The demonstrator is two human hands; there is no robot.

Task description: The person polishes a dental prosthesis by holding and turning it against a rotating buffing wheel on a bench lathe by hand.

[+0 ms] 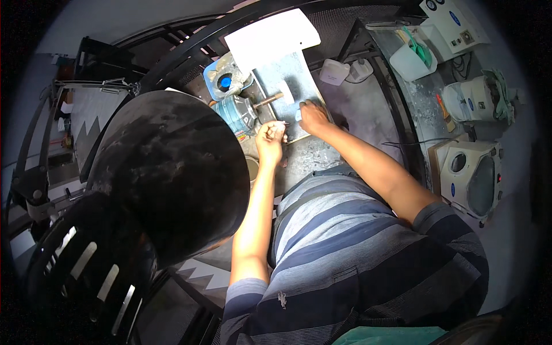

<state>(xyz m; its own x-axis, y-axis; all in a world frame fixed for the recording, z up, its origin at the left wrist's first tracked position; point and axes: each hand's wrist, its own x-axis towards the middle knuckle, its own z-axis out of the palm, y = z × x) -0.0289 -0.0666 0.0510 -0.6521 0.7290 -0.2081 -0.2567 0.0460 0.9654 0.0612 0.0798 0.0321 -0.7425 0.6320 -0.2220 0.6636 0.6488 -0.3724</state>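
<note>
My left hand (271, 139) is closed, its fingertips pinching a small whitish piece (280, 126) whose kind is too small to make out. Just to its right, my right hand (314, 118) has its fingers curled round a small pale blue thing (298, 115), partly hidden by the fingers. Both hands are low over the front of a metal tray (303, 86). Beyond them, a white buffing wheel (286, 92) sits on the spindle of a blue-green motor (234, 115). Neither hand touches the wheel.
A big black lamp shade (172, 172) fills the left, close to my left forearm. A white hood (273, 35) stands over the tray's far end. Behind the motor lies a blue basin (211, 73). At right, a bench carries a white bin (411, 64) and a white windowed machine (471, 178).
</note>
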